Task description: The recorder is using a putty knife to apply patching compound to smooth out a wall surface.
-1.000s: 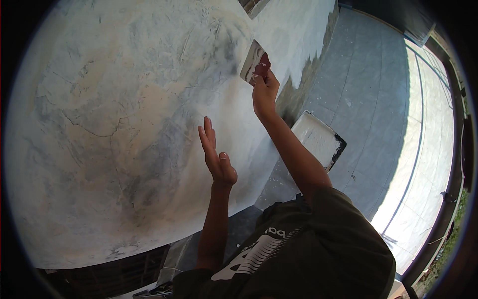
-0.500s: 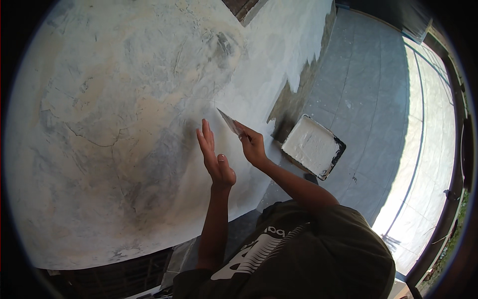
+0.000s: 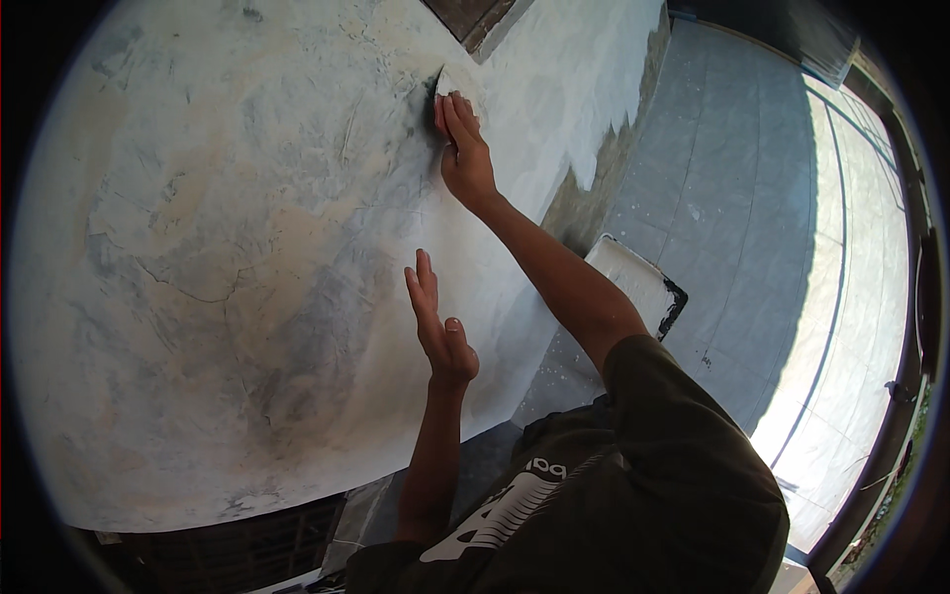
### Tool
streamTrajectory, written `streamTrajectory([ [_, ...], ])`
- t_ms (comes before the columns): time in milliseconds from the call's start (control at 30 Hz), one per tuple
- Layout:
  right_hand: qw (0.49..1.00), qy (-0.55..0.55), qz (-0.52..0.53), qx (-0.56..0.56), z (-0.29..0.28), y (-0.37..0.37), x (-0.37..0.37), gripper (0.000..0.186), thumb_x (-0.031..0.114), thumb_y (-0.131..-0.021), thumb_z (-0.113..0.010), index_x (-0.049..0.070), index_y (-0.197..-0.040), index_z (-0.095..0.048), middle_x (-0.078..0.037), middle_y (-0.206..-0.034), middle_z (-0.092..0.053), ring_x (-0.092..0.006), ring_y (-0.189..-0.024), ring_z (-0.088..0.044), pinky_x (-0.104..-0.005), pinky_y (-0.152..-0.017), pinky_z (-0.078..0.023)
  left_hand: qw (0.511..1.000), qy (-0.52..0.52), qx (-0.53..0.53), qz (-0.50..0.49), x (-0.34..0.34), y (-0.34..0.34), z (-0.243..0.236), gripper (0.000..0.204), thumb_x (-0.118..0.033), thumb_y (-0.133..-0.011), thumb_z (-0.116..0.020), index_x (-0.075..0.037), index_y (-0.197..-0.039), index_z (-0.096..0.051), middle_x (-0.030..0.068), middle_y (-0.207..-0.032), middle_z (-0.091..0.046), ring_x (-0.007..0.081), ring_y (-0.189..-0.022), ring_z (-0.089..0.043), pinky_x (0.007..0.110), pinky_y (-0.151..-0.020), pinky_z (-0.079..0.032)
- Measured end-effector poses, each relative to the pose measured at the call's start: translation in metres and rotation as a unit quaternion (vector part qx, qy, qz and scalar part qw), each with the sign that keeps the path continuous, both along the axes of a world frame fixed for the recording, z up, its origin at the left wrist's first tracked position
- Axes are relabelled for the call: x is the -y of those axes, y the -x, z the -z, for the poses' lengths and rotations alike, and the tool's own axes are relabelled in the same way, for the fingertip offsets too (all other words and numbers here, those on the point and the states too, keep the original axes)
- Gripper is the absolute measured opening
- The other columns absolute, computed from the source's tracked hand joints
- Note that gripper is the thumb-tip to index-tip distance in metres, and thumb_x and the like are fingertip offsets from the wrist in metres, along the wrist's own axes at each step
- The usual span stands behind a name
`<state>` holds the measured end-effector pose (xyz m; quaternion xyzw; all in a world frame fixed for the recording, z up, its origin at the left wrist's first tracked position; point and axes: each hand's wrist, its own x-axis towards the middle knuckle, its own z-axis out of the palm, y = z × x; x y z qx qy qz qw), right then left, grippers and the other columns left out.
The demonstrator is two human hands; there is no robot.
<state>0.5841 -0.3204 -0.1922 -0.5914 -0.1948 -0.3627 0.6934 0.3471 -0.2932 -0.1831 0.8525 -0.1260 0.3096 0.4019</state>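
My right hand (image 3: 465, 148) is stretched up along the plastered wall (image 3: 247, 238), fingers closed on a putty knife. Only the blade tip of the putty knife (image 3: 444, 79) shows past my fingertips, against the wall just below a dark-framed opening; its handle is hidden by the hand. Lower down, my left hand (image 3: 440, 332) is held up with fingers extended and nothing in it, close to the wall surface. Whether it touches the wall I cannot tell. Grey smears, cracks and cream patches mark the wall around both hands.
A black-rimmed tray (image 3: 633, 272) of white filler lies on the grey tiled floor (image 3: 727, 198), partly behind my right forearm. Above my right hand is the corner of a dark brown framed opening (image 3: 475, 20). Bright sunlight falls on the floor at far right.
My right hand has swung up and slightly left with the putty knife, from beside my left hand to near the dark frame. The left hand has shifted slightly down and right.
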Motion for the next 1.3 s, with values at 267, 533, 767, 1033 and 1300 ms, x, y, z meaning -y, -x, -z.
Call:
streamTrajectory([
  [267, 0.997, 0.055, -0.051, 0.013, 0.022, 0.041, -0.026, 0.076, -0.021, -0.073, -0.046, 0.004, -0.145, -0.045, -0.02, -0.156, -0.032, -0.0418, -0.146, -0.026, -0.0456, -0.118, -0.026, 0.999, 0.005, -0.021, -0.041, -0.004, 0.008, 0.002, 0.078, -0.048, -0.101, -0.03, 0.001, -0.155, -0.003, 0.0269, -0.158, -0.023, 0.0414, -0.146, -0.026, 0.052, -0.118, -0.021],
  [533, 0.975, 0.094, -0.202, 0.0, 0.067, 0.107, 0.025, 0.069, -0.018, -0.081, -0.047, 0.005, -0.146, -0.044, -0.018, -0.148, -0.045, -0.0351, -0.138, -0.043, -0.0399, -0.113, -0.036, 0.999, -0.002, -0.012, -0.031, -0.003, 0.002, -0.001, 0.077, -0.045, -0.101, -0.03, 0.002, -0.155, -0.003, 0.0264, -0.158, -0.023, 0.041, -0.146, -0.026, 0.052, -0.118, -0.02],
  [767, 0.997, -0.041, -0.038, -0.048, 0.02, 0.025, 0.048, 0.05, -0.01, -0.093, -0.047, 0.003, -0.142, -0.048, -0.017, -0.136, -0.059, -0.026, -0.125, -0.058, -0.0308, -0.1, -0.045, 1.0, -0.011, 0.012, -0.014, 0.004, -0.014, -0.012, 0.075, -0.042, -0.101, -0.031, 0.002, -0.155, -0.004, 0.0259, -0.159, -0.023, 0.0405, -0.146, -0.026, 0.052, -0.118, -0.021],
  [1033, 0.999, 0.01, -0.034, -0.007, 0.002, 0.025, -0.006, 0.073, -0.02, -0.078, -0.046, 0.003, -0.147, -0.04, -0.026, -0.152, -0.035, -0.0411, -0.142, -0.033, -0.0455, -0.118, -0.026, 1.0, -0.011, 0.0, -0.023, 0.007, -0.011, -0.004, 0.075, -0.042, -0.101, -0.03, 0.002, -0.155, -0.004, 0.0265, -0.158, -0.023, 0.041, -0.146, -0.026, 0.052, -0.118, -0.021],
  [1300, 0.979, 0.098, -0.172, 0.058, 0.082, 0.115, 0.008, 0.061, -0.018, -0.086, -0.047, 0.0, -0.144, -0.043, -0.022, -0.145, -0.047, -0.0376, -0.137, -0.044, -0.0446, -0.116, -0.033, 1.0, 0.005, -0.007, -0.02, 0.006, -0.014, 0.0, 0.075, -0.042, -0.101, -0.03, 0.002, -0.155, -0.004, 0.0266, -0.159, -0.023, 0.0415, -0.147, -0.025, 0.052, -0.118, -0.02],
])
